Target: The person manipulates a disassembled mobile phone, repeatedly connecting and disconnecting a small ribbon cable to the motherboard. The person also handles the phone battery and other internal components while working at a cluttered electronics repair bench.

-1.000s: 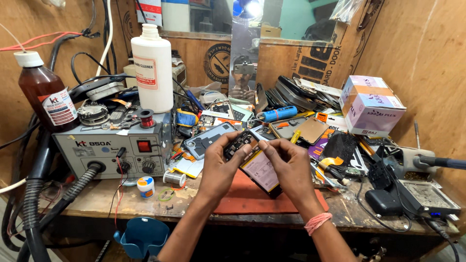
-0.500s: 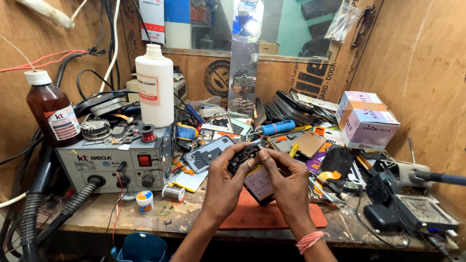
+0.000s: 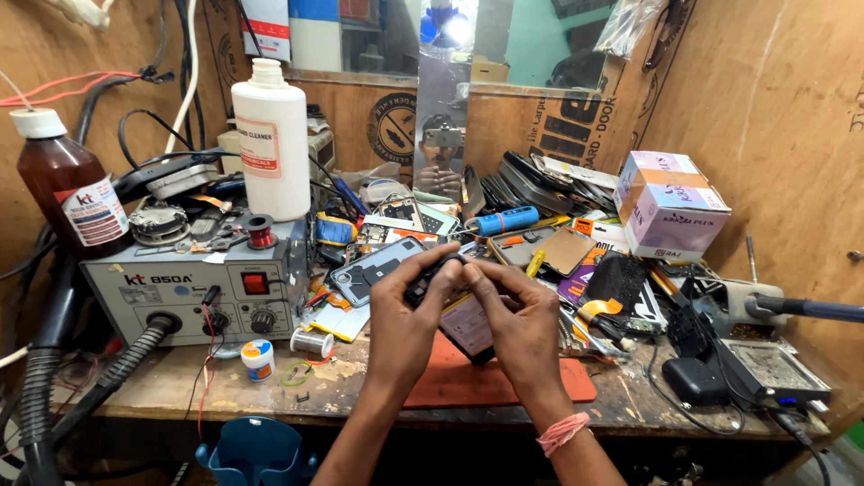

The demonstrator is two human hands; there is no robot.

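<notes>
My left hand (image 3: 405, 315) and my right hand (image 3: 517, 319) hold an opened mobile phone (image 3: 463, 324) between them, tilted, just above an orange work mat (image 3: 558, 385) on the wooden bench. The fingers of both hands pinch the dark upper end of the phone (image 3: 430, 279). The pale inner face of the phone shows between my palms. A pink band circles my right wrist (image 3: 560, 432). Much of the phone is hidden by my fingers.
A grey hot-air rework station (image 3: 193, 288) stands left, with a white plastic bottle (image 3: 270, 139) and a brown bottle (image 3: 67, 184) on and beside it. Phone parts and tools clutter the back. A pink box (image 3: 670, 207) and soldering iron stand (image 3: 765, 369) sit right.
Both hands have stayed on the phone and turned it slightly. My head has shifted a little, so the bench sits lower in view.
</notes>
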